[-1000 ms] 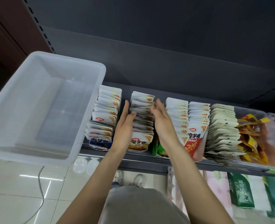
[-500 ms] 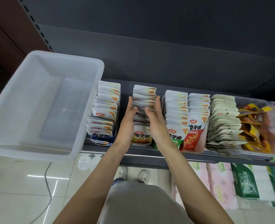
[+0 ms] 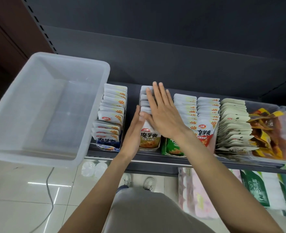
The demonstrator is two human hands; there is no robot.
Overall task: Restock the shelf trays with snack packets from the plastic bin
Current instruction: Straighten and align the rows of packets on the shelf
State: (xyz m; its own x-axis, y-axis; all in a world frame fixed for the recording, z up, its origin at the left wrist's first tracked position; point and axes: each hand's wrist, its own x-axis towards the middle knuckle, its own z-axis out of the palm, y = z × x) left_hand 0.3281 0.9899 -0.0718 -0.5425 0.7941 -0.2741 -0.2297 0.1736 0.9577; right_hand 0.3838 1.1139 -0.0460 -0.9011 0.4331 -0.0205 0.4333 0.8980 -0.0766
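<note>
Shelf: dark grey metal, flat, with a matte back panel above; its front lip runs from 9 o'clock to 3 o'clock across the view.
Plastic bin: translucent, rectangular, rounded rim, smooth walls; sits at 9 o'clock with its right end on the shelf, no packets visible inside.
Beige packets: matte pouches fanned in a slanting row at 3 o'clock.
Orange packets: glossy, crinkled, heaped just right of the beige row.
Blue-front tray: white glossy pouches standing in file, just right of the bin.
Red-front tray: same pouches, packed upright, right of centre.
Green-front tray: pouches in file, partly behind the right forearm.
Centre tray: narrow white card, holds the snack packets, at 12 o'clock from the hands.
Right hand: fingers straight and spread, lying flat on the packet tops.
Left hand: fingers straight and together, pressed against the tray's left side, thumb touching the front packet.
</note>
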